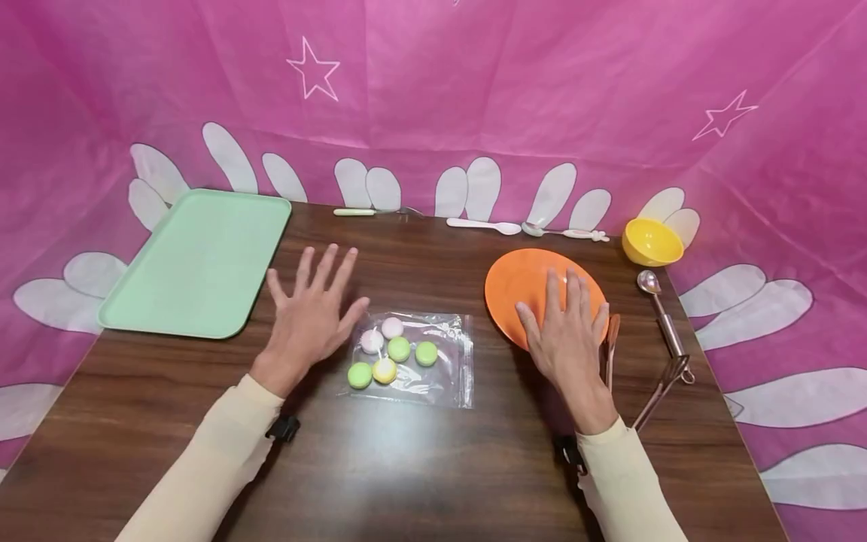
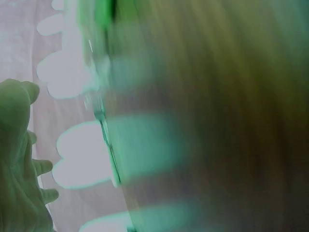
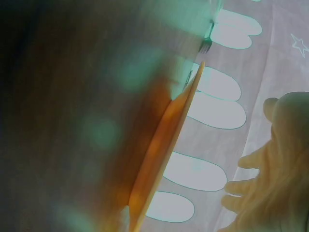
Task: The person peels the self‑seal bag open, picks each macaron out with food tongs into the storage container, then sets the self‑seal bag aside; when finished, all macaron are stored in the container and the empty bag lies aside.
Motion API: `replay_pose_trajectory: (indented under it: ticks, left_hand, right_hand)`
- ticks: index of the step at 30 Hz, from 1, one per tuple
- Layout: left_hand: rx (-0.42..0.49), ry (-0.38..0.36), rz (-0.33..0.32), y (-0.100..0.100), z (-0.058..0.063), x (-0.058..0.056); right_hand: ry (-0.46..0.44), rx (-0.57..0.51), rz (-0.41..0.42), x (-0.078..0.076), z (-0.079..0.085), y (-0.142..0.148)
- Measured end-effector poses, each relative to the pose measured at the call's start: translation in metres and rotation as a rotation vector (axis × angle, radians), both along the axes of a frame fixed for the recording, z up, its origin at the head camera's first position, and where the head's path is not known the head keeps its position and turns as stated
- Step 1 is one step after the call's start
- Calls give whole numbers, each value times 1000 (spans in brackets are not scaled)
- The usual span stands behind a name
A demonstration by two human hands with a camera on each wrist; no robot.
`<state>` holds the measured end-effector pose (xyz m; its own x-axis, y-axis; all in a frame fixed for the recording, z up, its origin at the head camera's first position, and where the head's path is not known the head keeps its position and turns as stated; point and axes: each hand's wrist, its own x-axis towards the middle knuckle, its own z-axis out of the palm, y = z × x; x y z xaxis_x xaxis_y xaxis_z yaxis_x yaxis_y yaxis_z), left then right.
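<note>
Clear zip-top bag (image 1: 440, 385) of macarons (image 1: 399, 348), two pink, three green, one yellow, flat on wood-grain table (image 1: 400, 474), between both hands. Left hand (image 1: 308, 320) just beside bag's left edge, fingers spread, nothing held; thumb touching bag or not, cannot tell. Right hand (image 1: 567, 339) above orange plate (image 1: 508, 280), fingers straight, thumb and little finger splayed, nothing held. Green tray (image 1: 203, 256) beyond left hand. Fork (image 1: 359, 212) and white spoon (image 1: 477, 224) near back edge; yellow bowl (image 1: 652, 245) at far right corner.
</note>
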<state>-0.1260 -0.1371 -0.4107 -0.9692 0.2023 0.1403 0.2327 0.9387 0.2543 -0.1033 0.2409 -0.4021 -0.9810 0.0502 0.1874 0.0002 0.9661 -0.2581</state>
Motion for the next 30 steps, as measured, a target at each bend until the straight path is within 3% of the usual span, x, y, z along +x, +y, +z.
replay_pose_trajectory:
  ticks: [4,7,11,14,19,26,30]
  left_hand:
    - [-17,-55,-102,29,2,12]
    - [-38,-54,-216,55,3,29]
    - [-88,11,-386,84,1,58]
    - [-149,82,-464,96,-1,77]
    - [-239,127,-514,98,-2,93]
    - [-320,96,-555,94,-4,97]
    - [-322,83,-562,95,-3,98]
  right_hand:
    - [87,-80,18,6,-1,-4]
    - [119,-127,26,13,-1,-9]
    - [98,-172,55,24,2,-17]
    - [44,-202,114,32,4,-24]
    - [-95,-267,204,46,2,-40]
    - [-298,-282,301,61,-4,-67]
    - [-393,-235,282,66,-5,-74]
